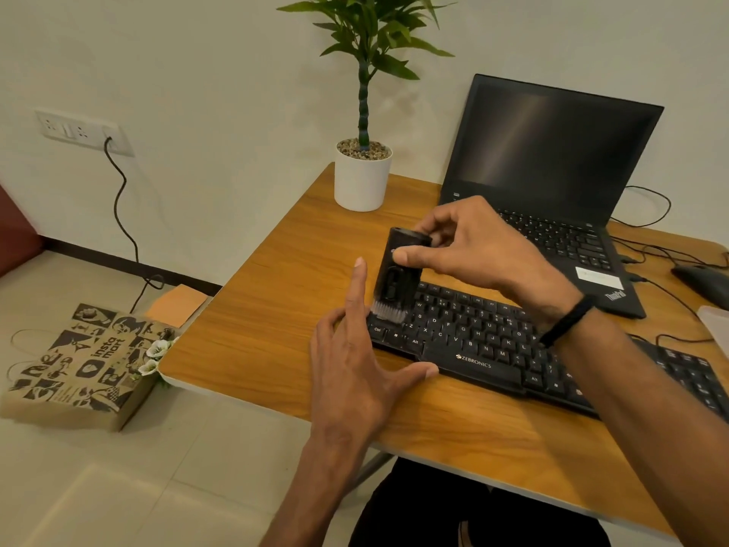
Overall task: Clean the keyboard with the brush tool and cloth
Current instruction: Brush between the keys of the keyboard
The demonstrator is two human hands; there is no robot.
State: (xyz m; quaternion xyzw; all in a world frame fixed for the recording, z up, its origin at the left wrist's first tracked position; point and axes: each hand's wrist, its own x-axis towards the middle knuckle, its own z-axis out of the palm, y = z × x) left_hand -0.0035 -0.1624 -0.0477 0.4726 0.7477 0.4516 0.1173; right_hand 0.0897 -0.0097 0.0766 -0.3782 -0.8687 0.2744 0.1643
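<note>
A black keyboard (493, 349) lies across the wooden table (276, 309), slanting from centre to lower right. My right hand (481, 250) grips a black brush tool (400, 270) by its upper body, held upright. Its pale bristles (388, 311) touch the keys at the keyboard's left end. My left hand (355, 373) rests flat on the table with fingers spread, its thumb against the keyboard's front edge and fingers at the left corner. No cloth is in view.
An open black laptop (552, 183) stands behind the keyboard. A potted plant (362, 179) sits at the table's back left corner. A black mouse (702, 284) and cables lie at right. A printed paper bag (79, 365) sits on the floor at left.
</note>
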